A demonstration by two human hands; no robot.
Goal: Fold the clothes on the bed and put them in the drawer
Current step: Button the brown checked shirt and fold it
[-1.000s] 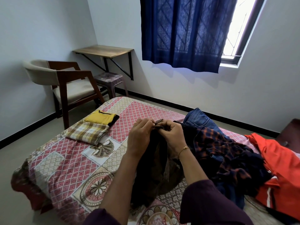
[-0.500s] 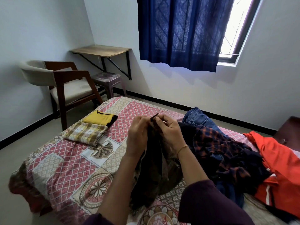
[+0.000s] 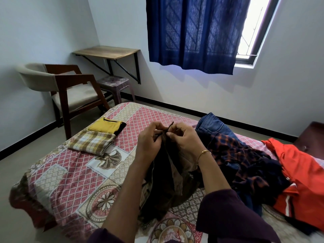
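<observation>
A dark brown garment (image 3: pixel 168 179) hangs in front of me over the bed (image 3: pixel 73 176). My left hand (image 3: pixel 149 139) and my right hand (image 3: pixel 182 139) both pinch its top edge, close together. On the bed's far left lie a folded yellow top (image 3: pixel 105 126) and a folded checked cloth (image 3: pixel 92 142), side by side. To the right sits an unfolded heap: blue jeans (image 3: pixel 212 124), a dark plaid shirt (image 3: pixel 245 160) and an orange garment (image 3: pixel 301 174).
A wooden armchair (image 3: pixel 70 88) stands left of the bed, with a plastic stool (image 3: pixel 114 85) and a wall-mounted desk (image 3: pixel 107 52) behind it. A blue curtain (image 3: pixel 191 32) covers the window. A dark wooden piece (image 3: pixel 312 134) shows at the far right.
Both hands have lifted the brown garment's top edge slightly and worked along it, fingers closer at the tip. The heap and folded clothes have not moved.
</observation>
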